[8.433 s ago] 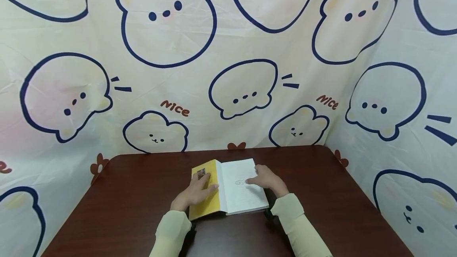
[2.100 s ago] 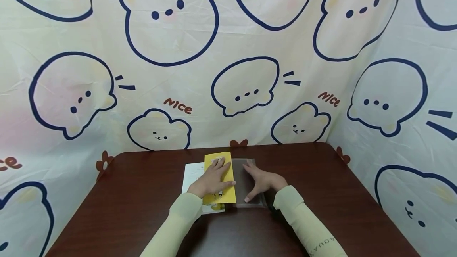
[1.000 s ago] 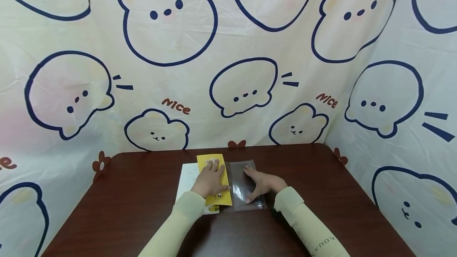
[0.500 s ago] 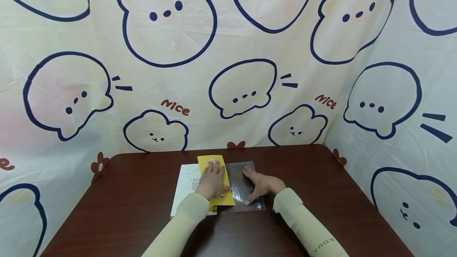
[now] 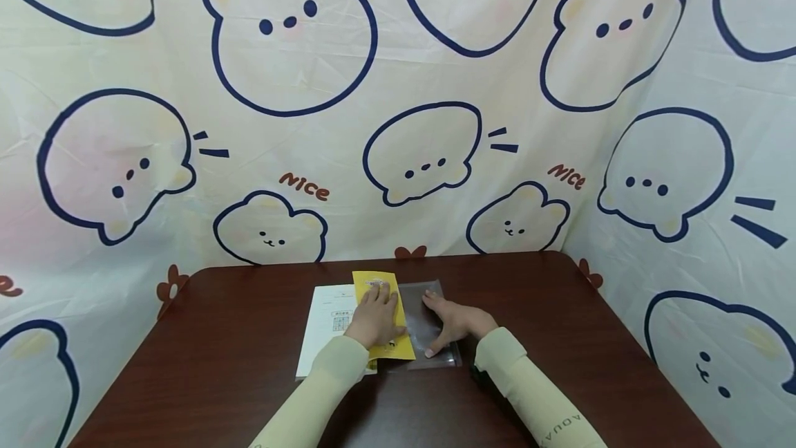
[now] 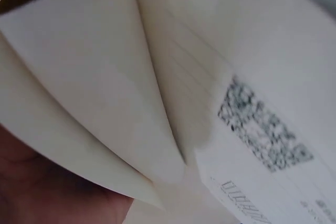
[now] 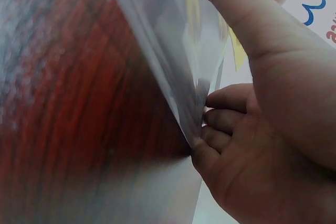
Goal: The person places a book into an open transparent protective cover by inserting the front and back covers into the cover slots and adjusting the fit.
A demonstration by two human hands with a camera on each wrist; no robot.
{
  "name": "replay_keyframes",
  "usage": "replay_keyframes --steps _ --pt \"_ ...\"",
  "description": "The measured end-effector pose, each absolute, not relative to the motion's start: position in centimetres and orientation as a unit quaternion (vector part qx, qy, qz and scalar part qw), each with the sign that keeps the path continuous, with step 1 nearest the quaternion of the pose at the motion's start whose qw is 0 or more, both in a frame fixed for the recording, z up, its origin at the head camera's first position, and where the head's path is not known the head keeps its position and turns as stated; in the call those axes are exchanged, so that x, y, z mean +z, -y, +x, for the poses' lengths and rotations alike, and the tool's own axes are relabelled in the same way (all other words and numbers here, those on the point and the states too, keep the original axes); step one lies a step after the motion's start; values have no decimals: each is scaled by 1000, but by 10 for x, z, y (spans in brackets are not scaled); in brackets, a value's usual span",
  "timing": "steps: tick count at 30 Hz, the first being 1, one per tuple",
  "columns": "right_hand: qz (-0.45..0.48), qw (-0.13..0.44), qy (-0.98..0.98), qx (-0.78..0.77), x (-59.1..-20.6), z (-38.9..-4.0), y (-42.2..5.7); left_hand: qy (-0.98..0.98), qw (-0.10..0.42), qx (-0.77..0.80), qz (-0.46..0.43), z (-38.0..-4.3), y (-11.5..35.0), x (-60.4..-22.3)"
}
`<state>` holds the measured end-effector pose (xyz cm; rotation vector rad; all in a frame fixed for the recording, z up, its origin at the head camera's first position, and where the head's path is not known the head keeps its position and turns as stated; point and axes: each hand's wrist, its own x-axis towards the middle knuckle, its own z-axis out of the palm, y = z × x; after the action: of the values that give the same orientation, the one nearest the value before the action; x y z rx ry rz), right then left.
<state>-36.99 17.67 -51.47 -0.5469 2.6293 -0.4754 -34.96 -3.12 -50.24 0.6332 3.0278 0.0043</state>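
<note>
My left hand (image 5: 375,320) lies on the yellow cover (image 5: 401,348) of a book, fingers extended over it. The book's white pages (image 5: 323,323) show to the left; a printed code block (image 6: 262,124) is close up in the left wrist view. To the right lies a clear plastic book cover (image 5: 419,330), its left side meeting the yellow cover; whether one is inside the other is unclear. My right hand (image 5: 463,320) rests on the plastic cover, thumb and fingers spread apart. In the right wrist view the plastic (image 7: 163,40) lifts off the table beside the fingers (image 7: 226,121).
The dark brown wooden table (image 5: 218,351) extends around the book on all sides. A cloth backdrop (image 5: 336,144) printed with bear faces hangs behind it and along both sides.
Earlier the book lay open, yellow flap left and white page right; it now lies left of the bare plastic cover. Lately my left hand and the yellow cover slid slightly right. My right hand stays put.
</note>
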Motion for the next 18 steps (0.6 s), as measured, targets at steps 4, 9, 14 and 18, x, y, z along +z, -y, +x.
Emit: replay_keyframes --steps 4,9,14,18 --pt "-202 205 -941 -176 -514 -369 -177 -976 32 11 214 -349 29 -502" --pt "-201 205 -942 -173 -514 -369 -176 -978 31 5 206 -349 30 -501" --pt "-198 204 -944 -170 -514 -370 -176 -981 24 -12 193 -349 31 -500" --pt "-196 204 -943 -173 -515 -370 -175 -978 26 -8 205 -349 29 -502"
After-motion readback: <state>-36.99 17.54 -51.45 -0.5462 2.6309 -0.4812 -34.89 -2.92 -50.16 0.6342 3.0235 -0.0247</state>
